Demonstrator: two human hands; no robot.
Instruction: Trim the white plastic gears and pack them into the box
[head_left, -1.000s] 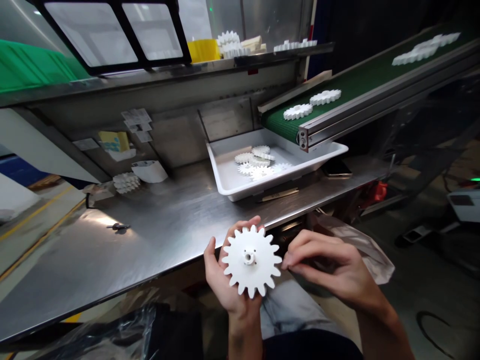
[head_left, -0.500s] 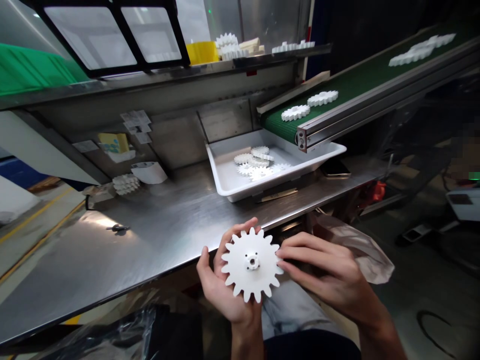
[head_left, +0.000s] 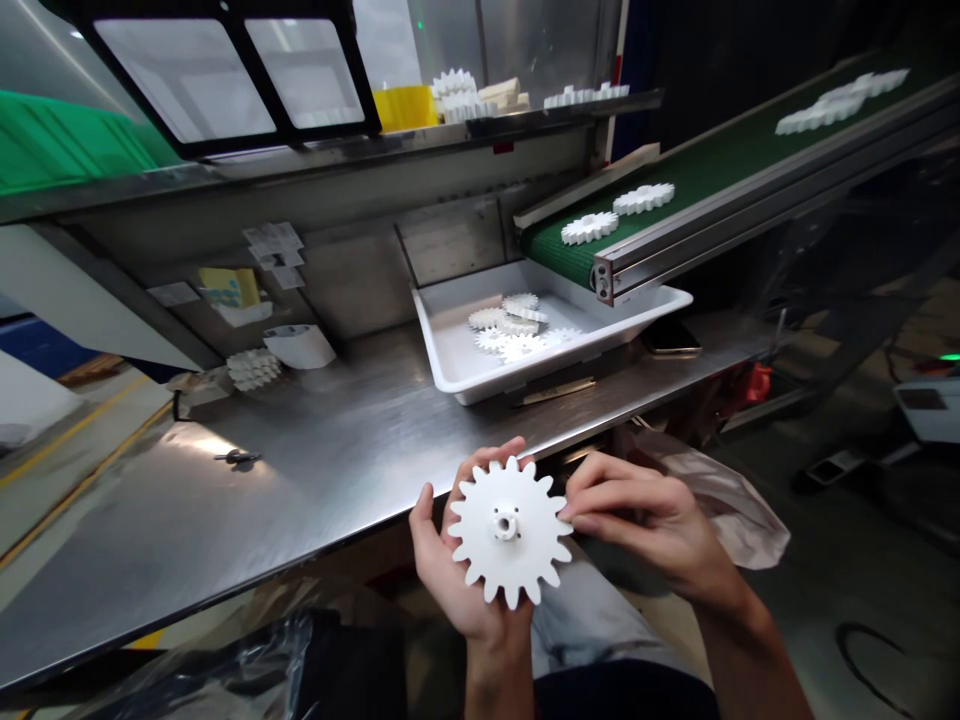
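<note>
A white toothed gear with a raised centre hub faces up in front of my body, just off the table's front edge. My left hand cups it from below and the left, with the thumb apart at its left side. The fingertips of my right hand pinch a tooth at the gear's right edge. More white gears lie in a white tray beyond my hands.
A green conveyor belt carrying white gears slopes down to the tray from the right. A phone lies right of the tray. A small dark tool and stacked gears are on the steel table at left.
The gear and my left hand have shifted slightly right, and the gear has turned a little. The fingers of my right hand have drawn closer together at the gear's edge.
</note>
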